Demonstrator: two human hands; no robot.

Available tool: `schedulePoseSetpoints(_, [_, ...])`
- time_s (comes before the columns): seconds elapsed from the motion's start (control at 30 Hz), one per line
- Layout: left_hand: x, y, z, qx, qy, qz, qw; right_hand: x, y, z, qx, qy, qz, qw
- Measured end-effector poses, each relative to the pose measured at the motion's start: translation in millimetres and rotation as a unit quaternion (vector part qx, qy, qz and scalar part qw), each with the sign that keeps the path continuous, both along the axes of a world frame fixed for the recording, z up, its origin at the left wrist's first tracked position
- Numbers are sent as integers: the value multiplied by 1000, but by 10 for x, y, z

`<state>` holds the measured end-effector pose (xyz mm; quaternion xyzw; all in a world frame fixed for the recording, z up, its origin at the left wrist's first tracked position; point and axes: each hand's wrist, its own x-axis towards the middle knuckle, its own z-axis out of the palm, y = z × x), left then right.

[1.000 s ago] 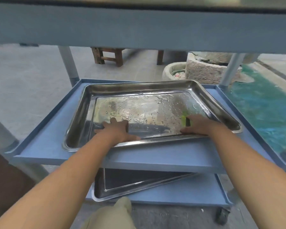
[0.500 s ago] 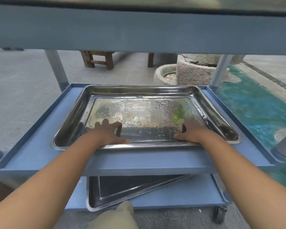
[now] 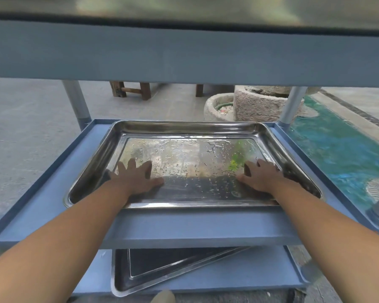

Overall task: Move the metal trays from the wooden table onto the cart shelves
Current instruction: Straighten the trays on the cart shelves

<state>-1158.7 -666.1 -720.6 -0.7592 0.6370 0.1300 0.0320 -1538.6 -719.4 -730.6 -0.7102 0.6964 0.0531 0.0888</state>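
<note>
1. Head view: wet metal tray (image 3: 190,136) resting flat on middle cart shelf (image 3: 53,193).
2. Left hand (image 3: 136,178) and right hand (image 3: 260,178): fingers spread, palms flat inside tray, gripping nothing.
3. Second tray (image 3: 162,270) lying on bottom shelf (image 3: 260,272).

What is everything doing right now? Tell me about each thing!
Upper tray: flat on the middle shelf, wet with droplets.
Lower tray: on the bottom shelf, lying askew.
Left hand: open, pressed flat inside the upper tray.
Right hand: open, pressed flat inside it.

The tray (image 3: 193,136) has slid squarely onto the shelf (image 3: 53,193).
</note>
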Motion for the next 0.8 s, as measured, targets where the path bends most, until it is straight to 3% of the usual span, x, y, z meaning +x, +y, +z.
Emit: schedulePoseSetpoints(0.8, [-15, 399, -37, 16, 3, 11, 1000, -113, 402, -82, 62, -40, -31, 997])
